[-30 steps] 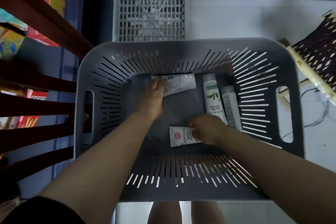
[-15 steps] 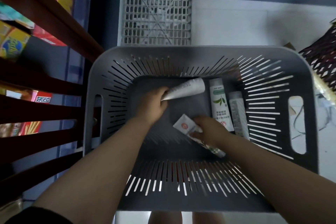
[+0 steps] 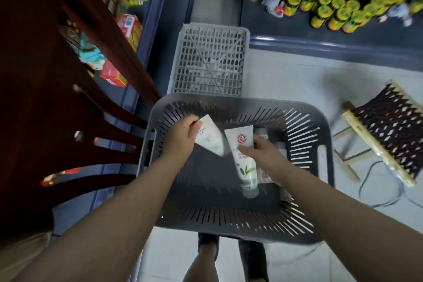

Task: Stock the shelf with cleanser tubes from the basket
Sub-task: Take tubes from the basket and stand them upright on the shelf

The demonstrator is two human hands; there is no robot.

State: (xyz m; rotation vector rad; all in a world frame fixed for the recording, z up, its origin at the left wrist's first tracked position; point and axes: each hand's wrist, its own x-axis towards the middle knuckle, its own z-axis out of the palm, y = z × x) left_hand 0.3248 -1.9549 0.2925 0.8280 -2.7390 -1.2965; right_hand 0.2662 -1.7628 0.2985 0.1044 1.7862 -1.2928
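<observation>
A grey slotted basket [image 3: 320, 139] sits on the floor below me. My left hand [image 3: 180, 138] grips a white cleanser tube [image 3: 210, 136] by its flat end, lifted above the basket floor. My right hand [image 3: 263, 155] pinches a second white tube with a red seal and green leaf print [image 3: 243, 155], cap hanging down. More tubes [image 3: 280, 147] lie in the basket behind my right hand, mostly hidden. A dark wooden shelf [image 3: 75, 89] with boxed goods stands at the left.
A light grey lattice crate [image 3: 209, 62] lies on the floor beyond the basket. A low blue shelf [image 3: 343, 46] with yellow-lidded jars [image 3: 338, 11] runs along the far right. A woven stool [image 3: 389, 130] and a cable [image 3: 375, 190] lie at right.
Both hands have lifted their tubes up off the basket floor. The right tube now hangs cap down. My view has tilted up, showing the far shelf.
</observation>
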